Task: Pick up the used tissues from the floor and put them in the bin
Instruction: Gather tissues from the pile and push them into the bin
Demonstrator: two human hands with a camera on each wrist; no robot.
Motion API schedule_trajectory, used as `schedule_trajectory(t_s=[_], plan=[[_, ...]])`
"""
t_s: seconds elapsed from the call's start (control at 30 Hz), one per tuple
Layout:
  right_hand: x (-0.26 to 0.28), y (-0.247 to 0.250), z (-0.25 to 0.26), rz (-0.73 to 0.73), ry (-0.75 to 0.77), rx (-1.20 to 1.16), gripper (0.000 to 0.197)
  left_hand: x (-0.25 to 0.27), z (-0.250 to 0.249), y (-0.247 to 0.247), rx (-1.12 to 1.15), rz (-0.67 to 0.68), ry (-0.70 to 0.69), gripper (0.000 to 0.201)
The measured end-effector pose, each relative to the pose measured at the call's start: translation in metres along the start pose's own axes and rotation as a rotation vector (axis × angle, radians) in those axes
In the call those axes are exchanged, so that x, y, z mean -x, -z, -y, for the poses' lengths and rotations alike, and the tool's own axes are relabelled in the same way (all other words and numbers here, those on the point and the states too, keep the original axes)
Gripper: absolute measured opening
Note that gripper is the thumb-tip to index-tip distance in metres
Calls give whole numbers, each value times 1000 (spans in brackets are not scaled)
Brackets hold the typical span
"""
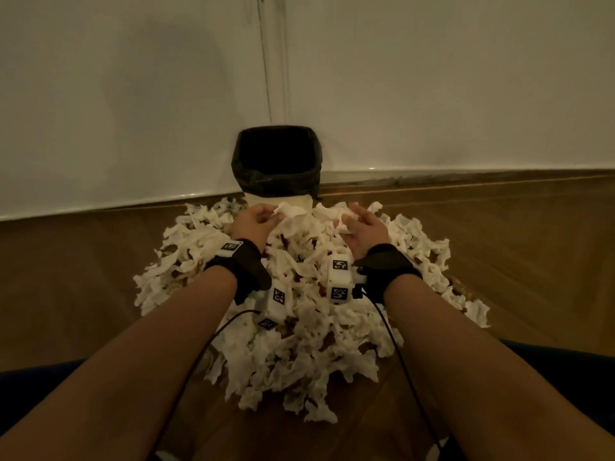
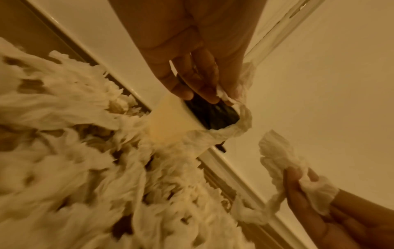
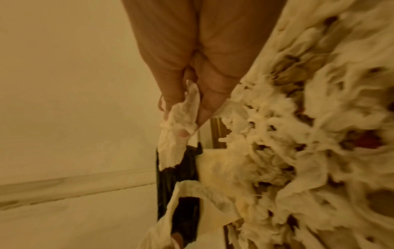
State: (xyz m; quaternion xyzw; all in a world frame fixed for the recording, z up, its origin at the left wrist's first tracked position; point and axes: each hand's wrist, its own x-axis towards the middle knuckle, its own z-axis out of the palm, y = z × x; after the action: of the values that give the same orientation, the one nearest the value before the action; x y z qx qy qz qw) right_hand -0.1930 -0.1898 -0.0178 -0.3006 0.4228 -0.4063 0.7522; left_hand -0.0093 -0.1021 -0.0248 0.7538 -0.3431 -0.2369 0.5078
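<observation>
Wood floor [image 1: 515, 234] against a white wall [image 1: 432, 78], dim warm light. My left hand [image 1: 254, 222] pinches one crumpled tissue [image 1: 289, 211]; my right hand [image 1: 364, 232] curls round another tissue [image 1: 342, 226]. Both sit just before the black-lined bin [image 1: 278, 168]. The tissue pile [image 1: 299, 327] spreads around its base. I judge them feather-light, limp and tearable, best pinched at a bunched fold

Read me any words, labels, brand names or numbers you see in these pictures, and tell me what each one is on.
No readable words, brands or numbers appear in any view.
Black-and-white square code markers on the white wrist-camera housings and on the black left wrist strap: patterns only, no letters.
Cream bin with black plastic liner: no label showing.
White crumpled tissues on the wooden floor: no print visible.
</observation>
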Motion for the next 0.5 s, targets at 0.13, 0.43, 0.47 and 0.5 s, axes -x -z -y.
schedule_trajectory(t_s=[0.13,0.43,0.47,0.5], plan=[[-9,-29,26,22,136,172,40,-12,-37,13,16,-33,-130,4],[-38,-102,78,93,466,620,15,-61,-106,44,-41,-117,-294,6],[-41,-112,80,105,479,613,15,-67,-111,47,-43,-141,-304,6],[-44,-120,81,115,496,620,15,-73,-116,49,-44,-165,-310,6]])
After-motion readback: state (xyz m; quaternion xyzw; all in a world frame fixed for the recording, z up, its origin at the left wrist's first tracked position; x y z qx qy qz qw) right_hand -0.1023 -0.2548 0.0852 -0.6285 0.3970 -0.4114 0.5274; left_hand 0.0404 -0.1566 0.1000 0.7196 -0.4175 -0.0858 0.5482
